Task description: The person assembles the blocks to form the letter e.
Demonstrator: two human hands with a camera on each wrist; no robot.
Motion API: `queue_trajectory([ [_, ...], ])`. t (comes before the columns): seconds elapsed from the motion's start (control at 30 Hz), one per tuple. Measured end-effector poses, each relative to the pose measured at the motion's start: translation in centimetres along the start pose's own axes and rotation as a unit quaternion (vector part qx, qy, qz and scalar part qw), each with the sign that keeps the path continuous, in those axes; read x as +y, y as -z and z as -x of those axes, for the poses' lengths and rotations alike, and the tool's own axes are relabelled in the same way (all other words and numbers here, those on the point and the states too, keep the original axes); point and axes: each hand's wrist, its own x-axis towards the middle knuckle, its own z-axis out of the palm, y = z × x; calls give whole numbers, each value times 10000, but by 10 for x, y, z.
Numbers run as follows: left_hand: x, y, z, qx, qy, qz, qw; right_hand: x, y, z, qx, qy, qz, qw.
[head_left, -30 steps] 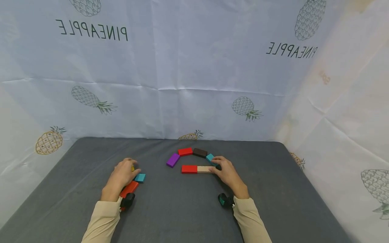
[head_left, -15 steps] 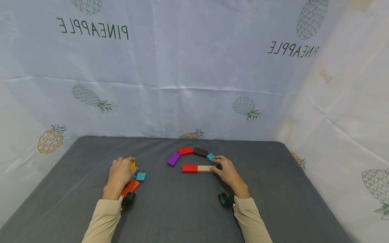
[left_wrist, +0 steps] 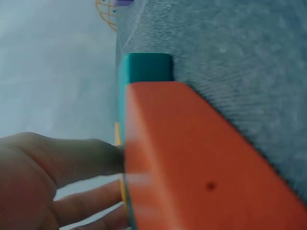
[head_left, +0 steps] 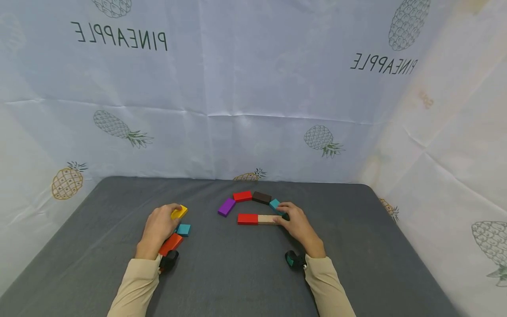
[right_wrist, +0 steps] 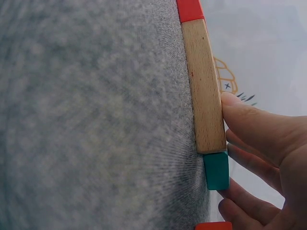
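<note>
On the table (head_left: 237,273), I have the left hand (head_left: 157,226) pinching the yellow block (head_left: 180,212) at ten o'clock; the right hand (head_left: 298,224), at two, touches the wooden block (head_left: 266,219), its grip unclear. I judge this a pickup; next probably calls for a steady carry toward three.

Head: above, behind both hands (head_left: 158,229) (head_left: 297,225), facing forward-down
Wrists: close, facing fingers (right_wrist: 254,128)
Head-right wrist overlap: bare-wood block (head_left: 266,219)
</note>
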Motion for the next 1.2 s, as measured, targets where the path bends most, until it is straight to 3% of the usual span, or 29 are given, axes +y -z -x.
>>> queue_trajectory([
  [0.33,4,2,-3,-111,64,344,9993,0,0,0,35,20,-7,10000],
  [0.83,22,-2,1,-60,-359,697,9969,0,-1,-2,72,-18,87,9999],
  [1.2,36,-7,3,-44,-579,657,9961,1,-2,-1,99,11,69,9999],
])
